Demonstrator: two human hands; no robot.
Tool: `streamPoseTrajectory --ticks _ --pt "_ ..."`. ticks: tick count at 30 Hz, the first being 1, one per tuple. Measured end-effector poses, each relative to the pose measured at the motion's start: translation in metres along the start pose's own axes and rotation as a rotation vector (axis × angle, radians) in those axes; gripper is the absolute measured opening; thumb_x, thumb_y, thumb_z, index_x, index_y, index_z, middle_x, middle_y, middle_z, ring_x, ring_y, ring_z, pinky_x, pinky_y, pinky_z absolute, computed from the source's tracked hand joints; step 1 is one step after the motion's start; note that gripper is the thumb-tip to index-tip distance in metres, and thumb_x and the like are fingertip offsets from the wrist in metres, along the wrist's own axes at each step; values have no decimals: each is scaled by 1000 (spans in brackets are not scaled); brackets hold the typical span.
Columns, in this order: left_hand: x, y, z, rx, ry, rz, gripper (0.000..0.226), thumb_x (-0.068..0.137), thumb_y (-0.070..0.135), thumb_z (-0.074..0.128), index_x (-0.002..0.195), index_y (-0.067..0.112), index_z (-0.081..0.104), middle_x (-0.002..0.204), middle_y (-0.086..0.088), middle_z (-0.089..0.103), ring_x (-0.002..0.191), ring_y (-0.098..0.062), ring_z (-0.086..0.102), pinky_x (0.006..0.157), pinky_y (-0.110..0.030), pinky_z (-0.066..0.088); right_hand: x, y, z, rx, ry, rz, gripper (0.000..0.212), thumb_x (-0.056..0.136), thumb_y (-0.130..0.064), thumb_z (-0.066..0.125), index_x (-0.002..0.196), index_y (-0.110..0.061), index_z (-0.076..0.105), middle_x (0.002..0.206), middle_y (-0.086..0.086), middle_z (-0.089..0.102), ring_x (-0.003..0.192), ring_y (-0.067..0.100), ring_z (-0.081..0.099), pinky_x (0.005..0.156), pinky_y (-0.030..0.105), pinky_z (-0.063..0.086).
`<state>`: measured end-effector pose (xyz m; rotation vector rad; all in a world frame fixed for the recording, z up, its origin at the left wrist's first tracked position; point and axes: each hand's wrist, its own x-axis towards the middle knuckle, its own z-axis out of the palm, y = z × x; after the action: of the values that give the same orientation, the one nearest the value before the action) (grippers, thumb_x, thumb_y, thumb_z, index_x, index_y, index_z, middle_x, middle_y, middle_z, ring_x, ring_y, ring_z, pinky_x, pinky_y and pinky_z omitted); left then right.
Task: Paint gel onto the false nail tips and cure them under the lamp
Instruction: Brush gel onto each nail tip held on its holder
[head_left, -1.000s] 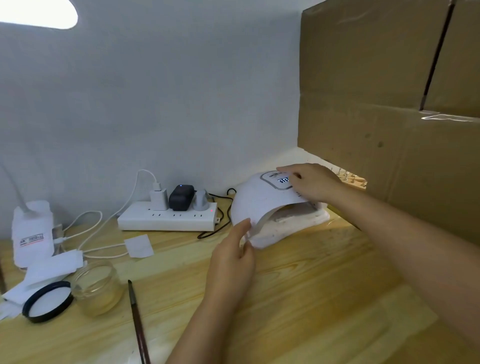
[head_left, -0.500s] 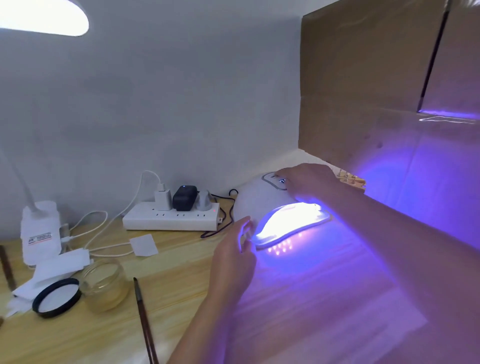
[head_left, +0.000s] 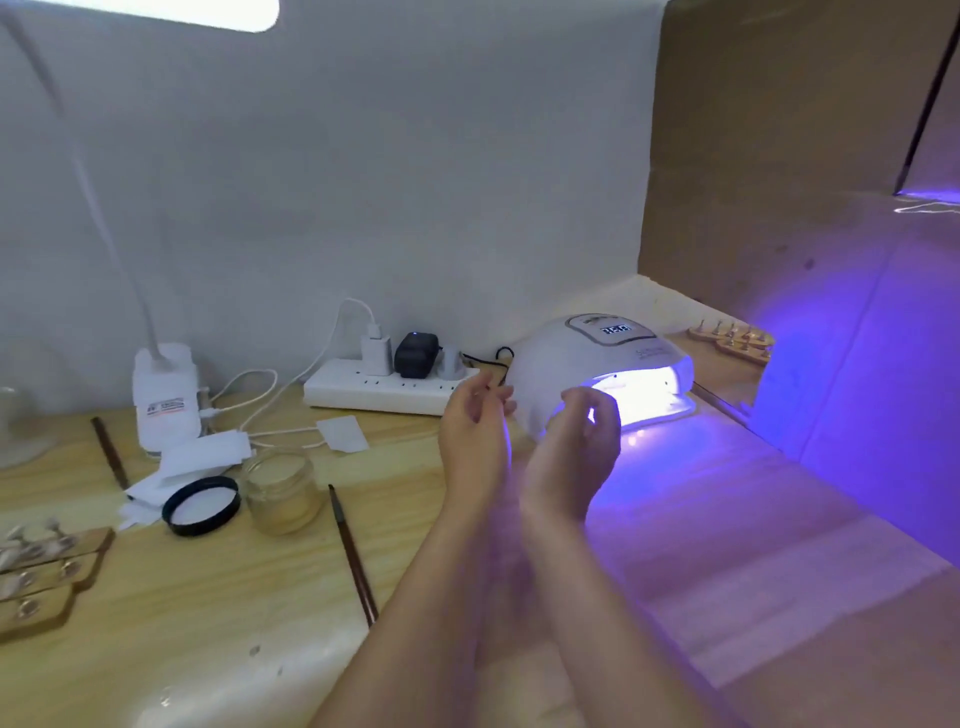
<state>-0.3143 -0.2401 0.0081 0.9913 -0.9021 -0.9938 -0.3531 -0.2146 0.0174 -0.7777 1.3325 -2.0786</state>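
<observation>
The white curing lamp (head_left: 587, 358) stands at the back right of the wooden table, lit violet inside, its display on. What lies inside is washed out by the glow. My left hand (head_left: 474, 436) and my right hand (head_left: 582, 447) hover just in front of the lamp, fingers loosely curled, holding nothing and touching nothing. Wooden holders with false nail tips (head_left: 41, 566) lie at the far left edge. More tips on wooden holders (head_left: 732, 340) sit behind the lamp. A glass gel jar (head_left: 280, 491), its black lid (head_left: 201, 505) and a thin brush (head_left: 353, 556) lie left of my arms.
A white power strip (head_left: 384, 392) with plugs and cables runs along the grey wall. A white desk-lamp base (head_left: 165, 397) and paper scraps (head_left: 202, 460) are at the left. A cardboard wall (head_left: 810, 208) closes the right side. A second brush (head_left: 109, 452) lies far left.
The lamp switched on and glows violet. My right hand left the lamp's top and my left hand left its front edge; both drew back. The view swung left, showing the nail holders.
</observation>
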Motion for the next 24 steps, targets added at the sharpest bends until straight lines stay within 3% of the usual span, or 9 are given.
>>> streamPoseTrajectory --ticks 2,4,8,11,13,15,19,22,24 --pt "0 13 -6 -287 68 -107 25 91 -1 42 109 10 55 85 -4 63 68 -9 61 60 -17 50 -15 3 6 49 -25 57 20 88 -15 46 68 -19 46 45 -12 48 47 -2 44 45 10 32" --pt "0 30 -11 -362 84 -62 24 90 -2 41 102 13 56 80 -2 62 62 -9 58 56 -16 47 -25 8 9 1 -107 2 16 80 -25 46 65 -21 44 42 -14 45 44 0 40 46 14 31" --pt "-17 77 -19 -221 -119 158 30 91 -2 38 92 20 59 74 3 63 54 -4 56 57 -15 43 -36 14 13 -82 -258 -201 22 81 -25 42 60 -20 36 52 -9 35 54 7 31 50 20 27" --pt "-25 117 -43 13 -240 259 28 90 0 40 100 17 59 77 4 64 57 -6 57 65 -21 43 -48 19 17 -124 -434 -297 26 79 -27 41 57 -20 30 55 1 30 57 15 30 53 31 29" --pt "-23 144 -75 187 -240 343 26 90 1 43 103 18 59 80 4 66 61 -6 59 68 -24 44 -55 22 17 -233 -585 -409 32 79 -30 45 52 -22 29 49 -4 27 51 11 27 50 30 29" --pt "-21 166 -118 347 -160 448 25 90 3 45 103 20 59 81 5 67 64 -5 60 67 -22 46 -58 24 17 -380 -701 -525 32 78 -33 46 49 -25 36 46 -5 31 45 7 28 46 19 23" --pt "-25 187 -224 670 118 587 30 88 1 44 103 21 60 81 9 65 61 4 58 57 -7 42 -65 26 17 -572 -915 -595 40 83 -37 53 46 -28 41 45 -8 38 45 6 31 48 24 28" --pt "-37 180 -296 838 324 520 30 87 0 44 100 22 60 82 8 62 60 6 56 47 -2 36 -69 23 19 -741 -961 -645 39 77 -40 53 45 -23 38 48 -15 46 46 5 37 47 23 30" --pt "-44 169 -338 943 410 400 32 86 -5 43 98 20 59 88 -2 62 70 -9 57 45 -3 34 -72 21 20 -809 -1008 -653 37 74 -40 55 48 -22 36 46 -11 45 47 5 38 47 21 30"
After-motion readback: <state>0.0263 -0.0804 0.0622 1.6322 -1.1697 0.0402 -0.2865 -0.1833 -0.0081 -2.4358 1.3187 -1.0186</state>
